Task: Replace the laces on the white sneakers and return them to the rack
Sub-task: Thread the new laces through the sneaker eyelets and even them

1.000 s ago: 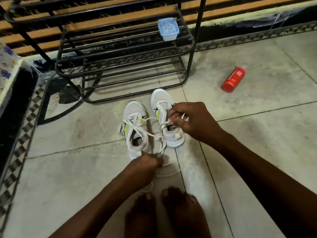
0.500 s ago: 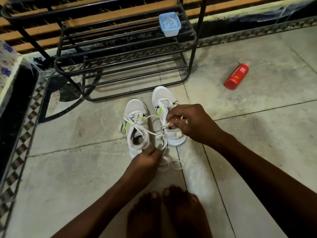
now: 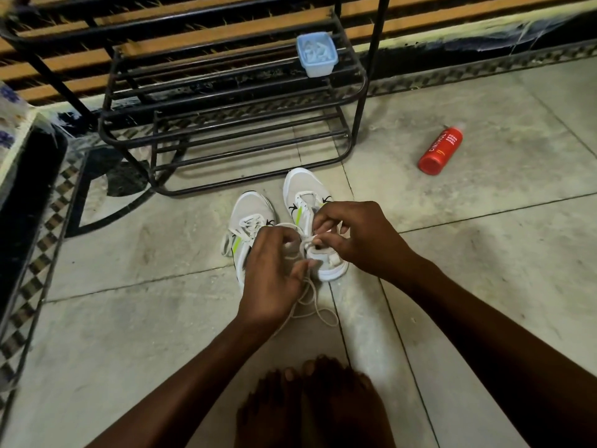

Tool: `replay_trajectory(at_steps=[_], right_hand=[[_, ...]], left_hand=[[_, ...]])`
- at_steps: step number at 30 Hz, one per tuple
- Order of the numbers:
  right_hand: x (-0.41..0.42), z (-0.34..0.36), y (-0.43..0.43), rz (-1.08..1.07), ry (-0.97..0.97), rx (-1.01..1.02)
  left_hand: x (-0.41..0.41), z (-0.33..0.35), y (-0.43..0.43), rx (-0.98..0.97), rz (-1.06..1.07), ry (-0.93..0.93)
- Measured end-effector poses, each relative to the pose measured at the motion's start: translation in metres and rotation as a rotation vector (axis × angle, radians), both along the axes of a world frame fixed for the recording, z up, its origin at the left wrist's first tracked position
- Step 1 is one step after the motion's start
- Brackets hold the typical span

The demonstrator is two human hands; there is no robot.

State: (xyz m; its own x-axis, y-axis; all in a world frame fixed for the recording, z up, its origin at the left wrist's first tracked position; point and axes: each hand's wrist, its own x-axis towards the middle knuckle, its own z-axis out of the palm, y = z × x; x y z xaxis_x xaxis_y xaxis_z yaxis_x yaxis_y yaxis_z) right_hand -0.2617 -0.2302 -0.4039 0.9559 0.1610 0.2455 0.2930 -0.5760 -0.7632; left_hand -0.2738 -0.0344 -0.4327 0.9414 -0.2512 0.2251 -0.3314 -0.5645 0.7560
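Floor tiles (image 3: pixel 484 253), pale grey and dusty with dark seams, fill most of the view. A black-and-cream chequered border (image 3: pixel 48 221) edges them on the left. A black metal rack (image 3: pixel 206 92) stands at the far side against orange-brown slats (image 3: pixel 193 43).

Two forearms reach in from below, above a pair of bare feet (image 3: pixel 323 409). The hands meet over the white sneakers, which sit side by side on the floor just in front of the rack, toes toward it.

The left hand (image 3: pixel 274 279) blocks the heel of the left-side sneaker (image 3: pixel 250 211), its grip pinching a white lace (image 3: pixel 306 245). The right hand (image 3: pixel 361 240) covers the opening of the right-side sneaker (image 3: pixel 303 185), its grip pinching lace at the upper eyelets.

A red bottle (image 3: pixel 440 149) lies on its side well apart to the right. A small blue box (image 3: pixel 317 54) rests on a rack shelf near the right post. Slack lace loops on the tile below the hands.
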Motion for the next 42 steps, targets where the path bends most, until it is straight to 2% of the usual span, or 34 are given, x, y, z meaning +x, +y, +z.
replay_trajectory(at_steps=[3,9,14,19,22,25,28,32,36,42], right_hand=[[0.008,0.001,0.003,0.0,-0.054,-0.033],[0.022,-0.003,0.006,-0.046,-0.106,0.0],[0.035,-0.015,0.01,-0.105,-0.12,0.085],[0.05,-0.04,0.005,-0.352,-0.044,0.148],[0.059,-0.058,-0.007,-0.408,0.086,0.091],[0.069,-0.065,-0.013,-0.337,0.175,0.012],[0.083,-0.064,-0.012,-0.22,0.241,-0.158],[0.095,-0.067,-0.006,-0.158,0.221,-0.268],[0.091,-0.082,0.0,-0.27,0.172,-0.149],[0.088,-0.091,-0.003,-0.47,0.188,0.123]], left_hand=[[0.012,0.008,-0.005,-0.112,0.002,0.12],[0.032,0.008,-0.005,-0.288,-0.017,0.175],[0.051,0.011,-0.01,-0.275,0.051,0.148],[0.093,-0.005,-0.009,-0.116,0.073,0.194],[0.113,-0.018,-0.015,-0.04,0.113,0.258],[0.13,-0.028,-0.026,-0.044,0.164,0.32],[0.146,-0.038,-0.037,-0.063,0.189,0.328],[0.161,-0.05,-0.05,-0.088,0.256,0.416],[0.164,-0.054,-0.055,-0.151,0.252,0.454],[0.156,-0.055,-0.059,-0.033,0.18,0.348]])
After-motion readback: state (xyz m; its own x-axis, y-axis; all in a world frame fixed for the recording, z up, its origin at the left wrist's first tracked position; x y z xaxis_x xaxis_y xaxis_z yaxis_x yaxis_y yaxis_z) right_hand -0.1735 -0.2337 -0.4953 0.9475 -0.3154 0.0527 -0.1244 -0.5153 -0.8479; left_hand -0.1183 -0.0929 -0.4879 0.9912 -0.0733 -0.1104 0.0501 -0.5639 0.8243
